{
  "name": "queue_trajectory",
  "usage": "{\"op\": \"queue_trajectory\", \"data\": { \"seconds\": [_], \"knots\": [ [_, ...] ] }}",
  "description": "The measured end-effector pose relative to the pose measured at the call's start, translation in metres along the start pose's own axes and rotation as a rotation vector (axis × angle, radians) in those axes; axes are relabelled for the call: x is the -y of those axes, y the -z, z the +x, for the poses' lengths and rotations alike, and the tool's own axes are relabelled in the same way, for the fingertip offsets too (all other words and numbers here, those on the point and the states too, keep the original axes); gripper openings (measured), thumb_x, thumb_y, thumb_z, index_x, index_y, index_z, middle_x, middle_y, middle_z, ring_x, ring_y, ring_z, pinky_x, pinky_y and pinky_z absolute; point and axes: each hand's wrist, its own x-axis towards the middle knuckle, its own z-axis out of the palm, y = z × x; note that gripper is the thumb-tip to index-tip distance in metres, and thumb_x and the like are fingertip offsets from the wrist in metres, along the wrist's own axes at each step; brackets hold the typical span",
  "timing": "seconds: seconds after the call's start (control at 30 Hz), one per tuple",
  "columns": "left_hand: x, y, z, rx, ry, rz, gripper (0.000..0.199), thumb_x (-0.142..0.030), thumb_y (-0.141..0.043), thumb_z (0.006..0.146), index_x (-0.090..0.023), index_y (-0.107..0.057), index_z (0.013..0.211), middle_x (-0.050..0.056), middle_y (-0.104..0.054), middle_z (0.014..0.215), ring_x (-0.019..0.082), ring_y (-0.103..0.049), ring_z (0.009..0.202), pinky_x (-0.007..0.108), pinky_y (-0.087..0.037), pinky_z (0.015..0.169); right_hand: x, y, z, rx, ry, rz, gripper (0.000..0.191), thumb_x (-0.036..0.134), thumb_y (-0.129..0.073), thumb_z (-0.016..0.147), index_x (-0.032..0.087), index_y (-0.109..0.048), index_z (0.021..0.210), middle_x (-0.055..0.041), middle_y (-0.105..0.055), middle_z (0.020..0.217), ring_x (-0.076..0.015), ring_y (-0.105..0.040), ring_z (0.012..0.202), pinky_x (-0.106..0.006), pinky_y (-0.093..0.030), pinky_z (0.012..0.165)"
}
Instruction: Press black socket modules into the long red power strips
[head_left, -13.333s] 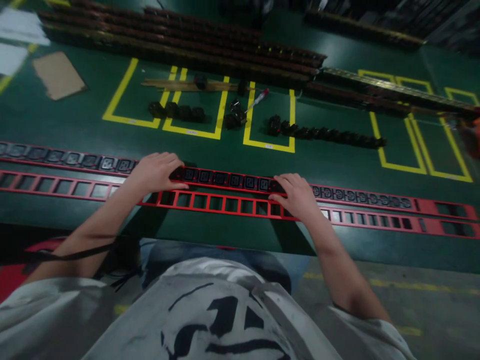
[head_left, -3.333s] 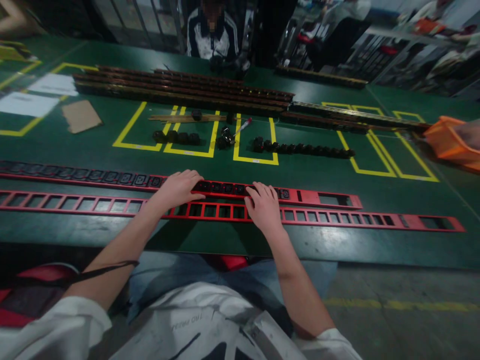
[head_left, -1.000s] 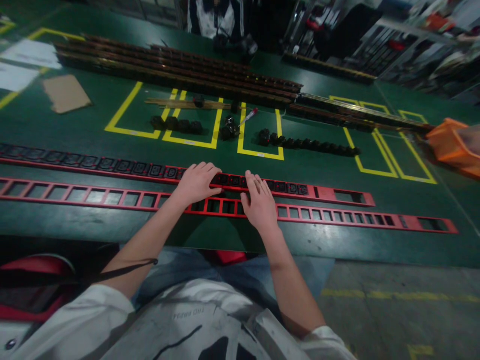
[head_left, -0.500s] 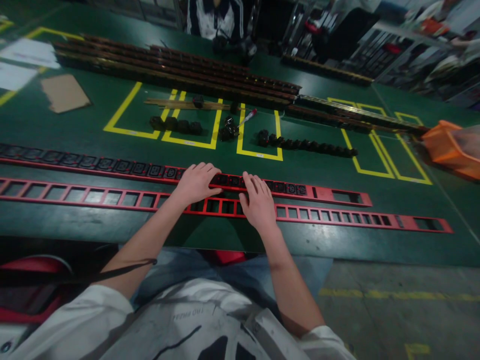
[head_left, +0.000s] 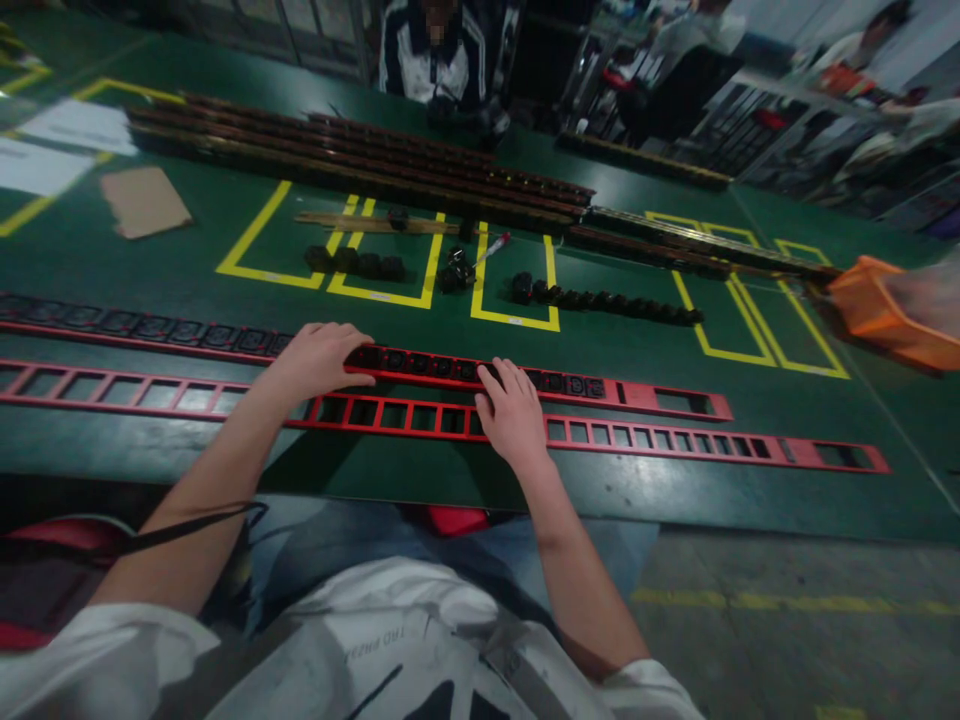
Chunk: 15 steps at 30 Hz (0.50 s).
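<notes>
Two long red strips lie across the green table. The far strip (head_left: 637,394) holds a row of black sockets (head_left: 420,364); the near strip (head_left: 656,436) has bare rectangular openings. My left hand (head_left: 324,360) wraps over the far strip left of centre, its thumb at the near edge and its fingers over the far edge. Further right, my right hand (head_left: 511,405) rests on the same strip, its fingertips on the sockets and its thumb at the near side. Part of the sockets is hidden beneath both hands.
Black parts (head_left: 615,303), a red-tipped tool (head_left: 495,245) and dark rails (head_left: 360,160) lie beyond the strips. Cardboard (head_left: 146,202) is at the left, an orange bin (head_left: 889,312) at the right. A person (head_left: 435,60) is across the table.
My left hand has slid left along the far strip, uncovering more black sockets between the hands. My right hand stays at about the same place on the strip.
</notes>
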Motion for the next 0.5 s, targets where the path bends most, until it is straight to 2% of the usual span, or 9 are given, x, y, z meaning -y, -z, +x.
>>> {"op": "queue_trajectory", "data": {
  "seconds": [0.1, 0.2, 0.33, 0.5],
  "knots": [
    [0.032, -0.002, -0.016, 0.002, 0.06, -0.03, 0.069, -0.072, -0.06, 0.095, -0.016, -0.066, 0.134, 0.013, -0.069, 0.132, 0.035, -0.061, 0.121, 0.045, -0.044, 0.102, 0.001, 0.001, 0.0, 0.0, -0.003, -0.009, 0.045, 0.025, -0.051, 0.105, 0.015, -0.065, 0.146, -0.0161, -0.057, 0.157, -0.0332, -0.049, 0.149, -0.054, -0.04, 0.125],
    [0.041, -0.005, -0.021, -0.024, 0.076, -0.049, 0.066, -0.073, -0.06, 0.095, -0.019, -0.068, 0.132, 0.013, -0.07, 0.131, 0.035, -0.062, 0.121, 0.045, -0.045, 0.099, 0.0, 0.001, 0.001, 0.005, -0.01, -0.011, 0.045, 0.025, -0.051, 0.104, 0.015, -0.065, 0.146, -0.0163, -0.057, 0.156, -0.0334, -0.049, 0.149, -0.054, -0.041, 0.125],
    [0.03, -0.007, -0.013, -0.049, 0.075, -0.063, 0.051, -0.063, -0.071, 0.089, -0.027, -0.072, 0.125, 0.011, -0.072, 0.128, 0.036, -0.065, 0.12, 0.045, -0.047, 0.096, -0.003, 0.001, 0.005, 0.012, -0.021, -0.002, 0.045, 0.026, -0.055, 0.102, 0.013, -0.066, 0.144, -0.0183, -0.057, 0.156, -0.0342, -0.049, 0.149, -0.056, -0.04, 0.125],
    [-0.003, -0.004, -0.001, -0.079, 0.038, -0.048, 0.048, -0.051, -0.076, 0.089, -0.023, -0.07, 0.127, 0.011, -0.072, 0.128, 0.035, -0.065, 0.121, 0.044, -0.045, 0.096, -0.021, 0.005, 0.006, -0.018, -0.059, 0.009, 0.042, 0.027, -0.055, 0.101, 0.007, -0.069, 0.135, -0.021, -0.063, 0.148, -0.0339, -0.055, 0.143, -0.056, -0.039, 0.125]
  ]
}}
